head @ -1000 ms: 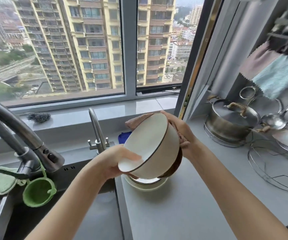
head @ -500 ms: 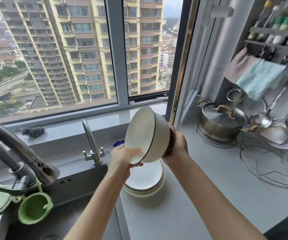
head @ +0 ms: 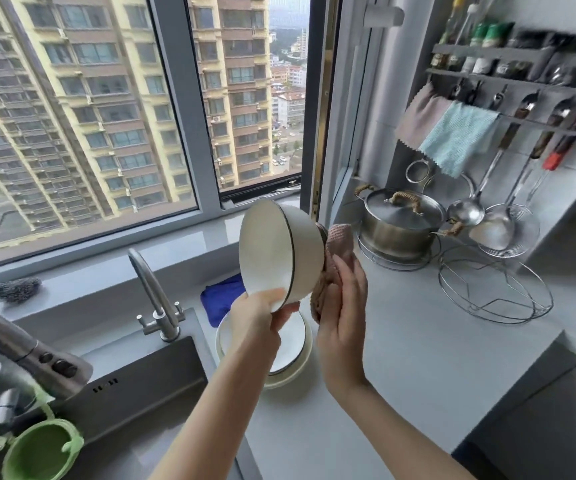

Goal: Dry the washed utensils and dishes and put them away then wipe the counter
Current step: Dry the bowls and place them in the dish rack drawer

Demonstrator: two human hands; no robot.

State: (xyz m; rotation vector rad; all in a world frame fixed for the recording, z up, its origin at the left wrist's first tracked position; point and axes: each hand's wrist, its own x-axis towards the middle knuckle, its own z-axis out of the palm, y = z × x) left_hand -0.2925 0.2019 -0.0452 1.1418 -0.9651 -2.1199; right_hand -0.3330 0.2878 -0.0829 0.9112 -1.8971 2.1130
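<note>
Bowl point(head: 276, 251) clamped by rim in left grip point(head: 258, 313), pink cloth point(head: 340, 239) clamped in right grip point(head: 343, 306)

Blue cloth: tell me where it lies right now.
In the head view, the blue cloth lies on the counter left of centre, just right of the small tap and behind the stacked plates.

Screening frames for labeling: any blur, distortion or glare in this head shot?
Head view: the wide angle bows the window frame and counter edge; soft daylight, no hard glare on the bowl; the near faucet and rack are smeared; left hand, right hand and cloth are fairly sharp.
</note>
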